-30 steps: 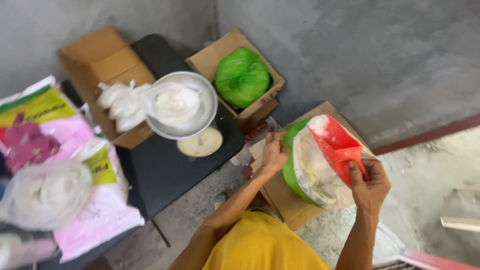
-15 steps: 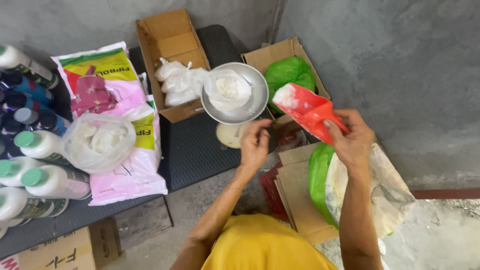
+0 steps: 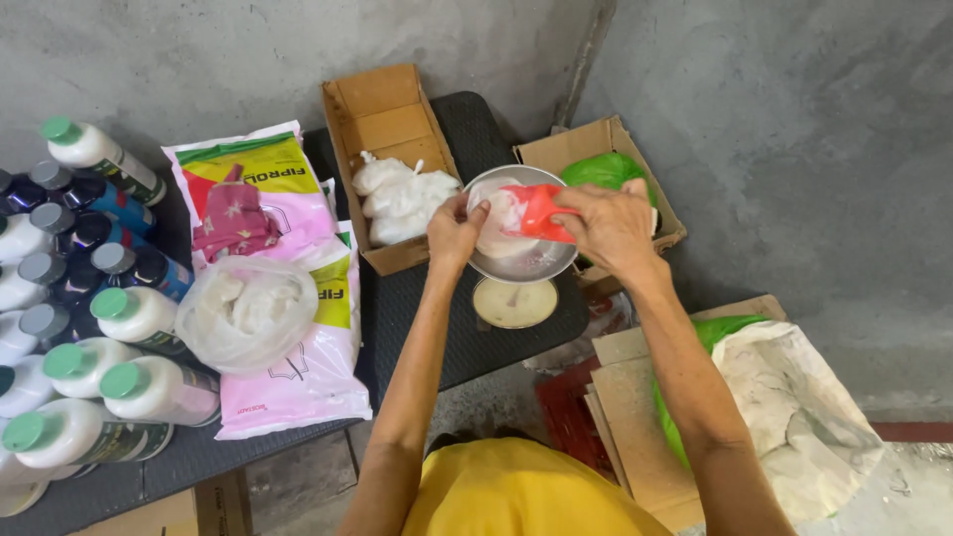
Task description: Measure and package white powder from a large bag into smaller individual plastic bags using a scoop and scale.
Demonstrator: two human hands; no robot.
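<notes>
I've brought the red scoop (image 3: pixel 544 211) up from the sack to the metal bowl (image 3: pixel 521 260) at the desk's right edge. My right hand (image 3: pixel 611 226) clamps it, tipping powder in; my left hand (image 3: pixel 453 230) pinches the bowl's rim.

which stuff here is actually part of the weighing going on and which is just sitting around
In use:
- right hand tipping the red plastic scoop
- left hand at the clear bag of white powder
- round metal scale pan
- open sack of white powder

Lying about:
- green-capped white bottles
- pink printed sacks
- cardboard box of tied white bags
</notes>
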